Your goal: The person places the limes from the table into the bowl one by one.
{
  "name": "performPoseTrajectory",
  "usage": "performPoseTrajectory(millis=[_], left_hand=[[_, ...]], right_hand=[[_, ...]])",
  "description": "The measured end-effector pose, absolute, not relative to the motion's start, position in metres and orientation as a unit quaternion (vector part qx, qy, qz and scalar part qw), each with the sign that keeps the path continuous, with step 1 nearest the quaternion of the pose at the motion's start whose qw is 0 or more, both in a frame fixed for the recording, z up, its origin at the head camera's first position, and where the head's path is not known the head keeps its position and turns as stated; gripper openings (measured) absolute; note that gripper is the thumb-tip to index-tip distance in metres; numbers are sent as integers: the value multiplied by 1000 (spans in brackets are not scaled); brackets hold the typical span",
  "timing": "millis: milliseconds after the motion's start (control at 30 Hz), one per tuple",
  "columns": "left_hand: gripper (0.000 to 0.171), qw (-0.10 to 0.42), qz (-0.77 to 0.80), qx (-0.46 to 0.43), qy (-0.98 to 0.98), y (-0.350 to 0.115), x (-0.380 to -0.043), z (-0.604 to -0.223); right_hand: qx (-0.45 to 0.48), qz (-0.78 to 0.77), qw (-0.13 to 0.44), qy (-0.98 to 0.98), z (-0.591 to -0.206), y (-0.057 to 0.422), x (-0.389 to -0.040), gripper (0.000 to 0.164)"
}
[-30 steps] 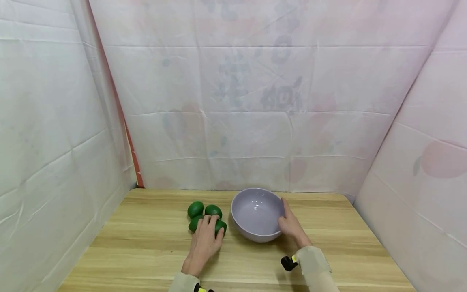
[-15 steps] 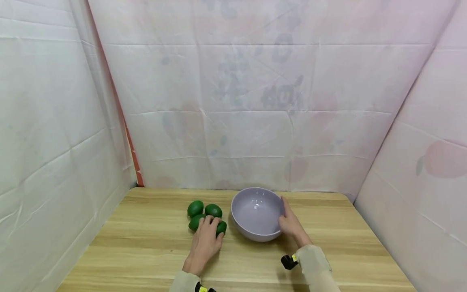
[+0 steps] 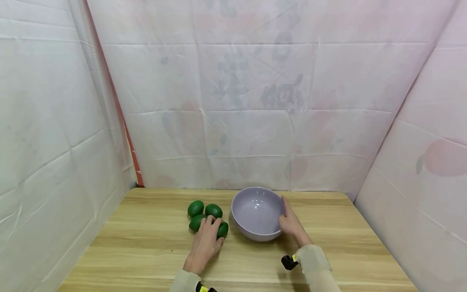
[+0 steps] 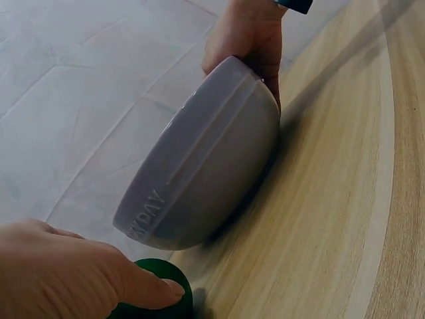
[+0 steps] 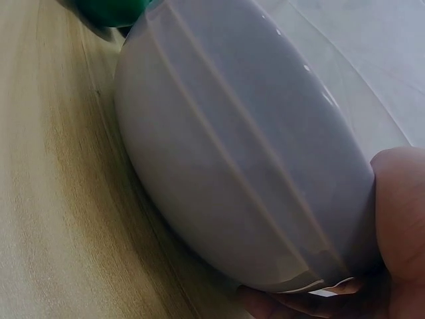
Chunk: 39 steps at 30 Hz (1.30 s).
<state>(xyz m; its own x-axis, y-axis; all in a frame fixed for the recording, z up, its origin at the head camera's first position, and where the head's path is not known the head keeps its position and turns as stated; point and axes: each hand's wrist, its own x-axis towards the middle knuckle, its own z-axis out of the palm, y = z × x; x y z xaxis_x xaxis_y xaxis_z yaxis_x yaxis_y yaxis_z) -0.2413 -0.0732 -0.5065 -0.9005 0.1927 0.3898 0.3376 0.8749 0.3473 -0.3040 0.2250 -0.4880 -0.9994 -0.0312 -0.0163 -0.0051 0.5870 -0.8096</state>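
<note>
The left hand [image 3: 206,242] grips a green fruit [image 3: 223,230], with three more fruits [image 3: 213,210] close by its fingers; the right hand [image 3: 291,225] clasps the bowl [image 3: 255,217] to its left, likely to steady it

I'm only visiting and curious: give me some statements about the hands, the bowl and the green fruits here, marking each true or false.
1. The right hand grips the lilac bowl. True.
2. The left hand holds a green fruit. True.
3. All the fruits are inside the bowl. False: three others lie beside it on the wooden table.
4. Lettering shows on the bowl's outside. True.
5. The bowl is upside down. False: its opening faces up.
</note>
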Motion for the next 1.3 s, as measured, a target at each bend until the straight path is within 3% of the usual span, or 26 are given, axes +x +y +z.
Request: performPoseTrajectory(millis=[767,1300], left_hand=[[45,186,-225,-146,-945,-80,-243,-512],[43,261,-229,-151,-926,-88,-254,-486]], right_hand=[[-18,-455,-13,890,-490,219,-304,78],[-16,-452,2,892,-490,219,-304,79]])
